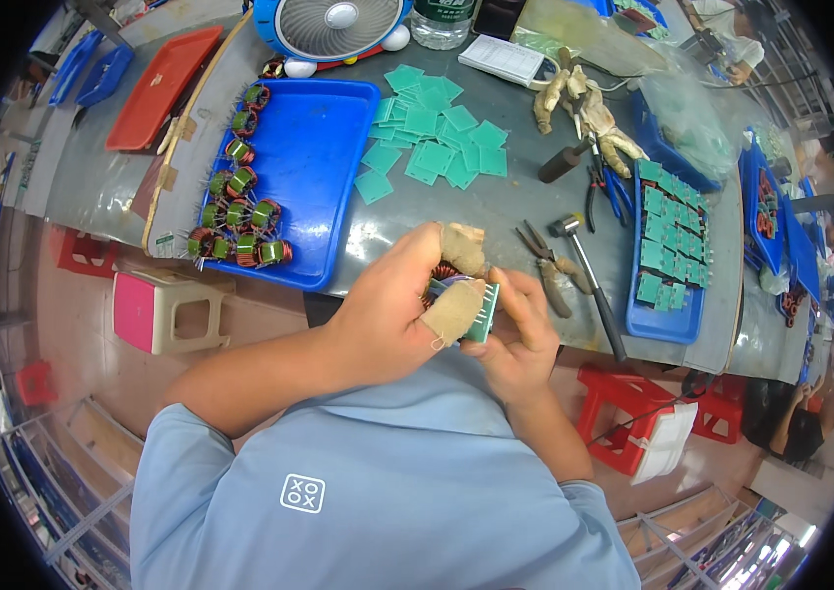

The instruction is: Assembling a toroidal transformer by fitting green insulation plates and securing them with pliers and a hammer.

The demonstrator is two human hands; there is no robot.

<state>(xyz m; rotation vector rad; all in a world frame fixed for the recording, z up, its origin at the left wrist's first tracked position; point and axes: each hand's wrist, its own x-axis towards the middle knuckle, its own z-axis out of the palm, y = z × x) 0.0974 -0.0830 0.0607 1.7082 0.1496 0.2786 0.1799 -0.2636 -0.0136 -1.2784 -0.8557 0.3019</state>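
Note:
My left hand (387,305), with tan covers over the thumb and a finger, is closed around a wire-wound ring coil (446,270), mostly hidden by the fingers. My right hand (523,344) pinches a small green circuit board (483,317) by its edges, against the coil's side. Pale pins or wire ends show on the board's face. Both hands are together in front of my chest, at the table's near edge. Left of them, a blue tray (304,177) holds several green-and-copper ring coils (239,182). Beyond the hands lies a loose pile of green boards (434,123).
Right of my hands lie pliers (541,254), a hammer (589,280) and a dark-handled tool (563,163). Further right, a blue tray (666,323) holds rows of board assemblies. A fan (341,17), a water bottle (442,25) and worn gloves (599,113) lie along the back.

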